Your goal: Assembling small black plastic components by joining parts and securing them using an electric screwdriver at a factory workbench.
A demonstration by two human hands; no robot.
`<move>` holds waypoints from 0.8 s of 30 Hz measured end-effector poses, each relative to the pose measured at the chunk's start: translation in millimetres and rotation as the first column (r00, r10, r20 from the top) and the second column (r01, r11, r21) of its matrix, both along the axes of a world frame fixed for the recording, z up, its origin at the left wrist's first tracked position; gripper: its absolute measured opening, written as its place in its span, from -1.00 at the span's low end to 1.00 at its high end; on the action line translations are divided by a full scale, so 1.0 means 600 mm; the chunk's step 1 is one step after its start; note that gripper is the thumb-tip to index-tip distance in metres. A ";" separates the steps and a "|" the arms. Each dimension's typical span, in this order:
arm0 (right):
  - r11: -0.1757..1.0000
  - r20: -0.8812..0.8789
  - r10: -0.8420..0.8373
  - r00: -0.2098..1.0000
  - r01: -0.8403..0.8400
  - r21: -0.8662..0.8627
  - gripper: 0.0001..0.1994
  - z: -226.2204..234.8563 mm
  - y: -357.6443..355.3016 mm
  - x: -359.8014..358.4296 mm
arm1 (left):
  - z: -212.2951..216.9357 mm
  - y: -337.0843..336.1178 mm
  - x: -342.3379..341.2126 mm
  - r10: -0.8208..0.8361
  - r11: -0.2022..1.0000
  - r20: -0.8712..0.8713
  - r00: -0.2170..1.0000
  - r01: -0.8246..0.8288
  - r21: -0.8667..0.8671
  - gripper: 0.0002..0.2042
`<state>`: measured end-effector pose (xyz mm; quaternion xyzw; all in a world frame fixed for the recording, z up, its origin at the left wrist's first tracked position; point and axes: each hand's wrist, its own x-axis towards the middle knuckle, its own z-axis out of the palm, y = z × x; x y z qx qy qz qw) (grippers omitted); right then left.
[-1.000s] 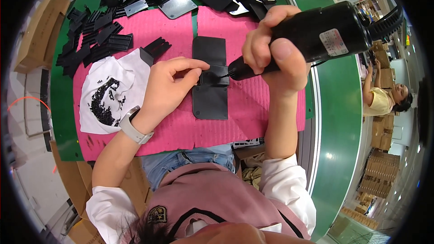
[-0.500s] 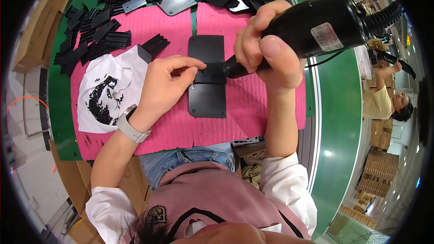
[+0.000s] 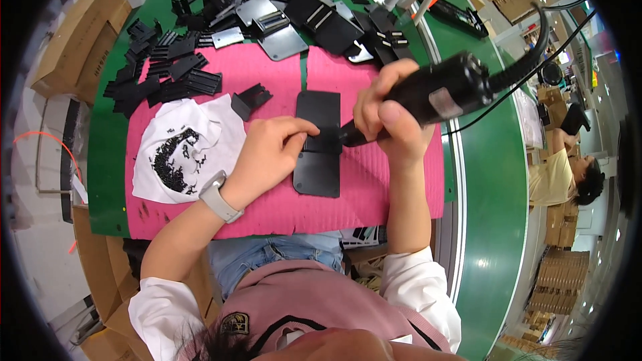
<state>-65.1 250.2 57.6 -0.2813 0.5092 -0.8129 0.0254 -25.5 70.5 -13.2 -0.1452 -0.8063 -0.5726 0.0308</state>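
A flat black plate (image 3: 317, 177) with rounded left corners lies on the pink mat (image 3: 364, 190). Across its middle sits a narrower black piece (image 3: 326, 139). My left hand (image 3: 267, 154) comes from the left, thumb and index finger closed at that piece's left edge; what exactly lies between the fingertips is hidden. In my right hand (image 3: 394, 110) is a black electric screwdriver (image 3: 458, 90), tilted, its nose at the right edge of the middle piece. Left of my left hand, a white cloth (image 3: 224, 117) bears many small black screws (image 3: 170, 160).
Black plates (image 3: 284, 43) and slotted brackets (image 3: 200, 83) are heaped along the far and left sides of the green table (image 3: 107, 194). A lone bracket (image 3: 249, 101) lies beyond the cloth. The screwdriver's cable (image 3: 528, 60) runs off right. A co-worker (image 3: 555, 174) is at far right.
The view has shifted, so the table appears lower and more of its far side shows. Both hands stay at the plate's middle, with the screwdriver nose still at its right edge.
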 end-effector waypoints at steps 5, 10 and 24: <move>0.992 -0.223 -0.079 0.972 0.100 0.082 -0.70 -0.005 -0.005 0.016 | 0.005 0.002 0.007 -0.004 0.997 -0.200 0.980 -0.012 -0.079 -0.82; 0.998 -0.208 -0.053 0.977 0.043 -0.051 -0.58 0.016 0.018 0.010 | 0.013 0.000 0.018 0.099 0.993 -0.179 0.979 -0.087 0.077 -0.88; 0.883 -0.242 0.016 0.970 -0.127 -0.452 -0.61 0.022 0.018 0.019 | 0.038 -0.019 0.026 -0.330 0.773 0.340 0.881 0.046 0.633 -0.90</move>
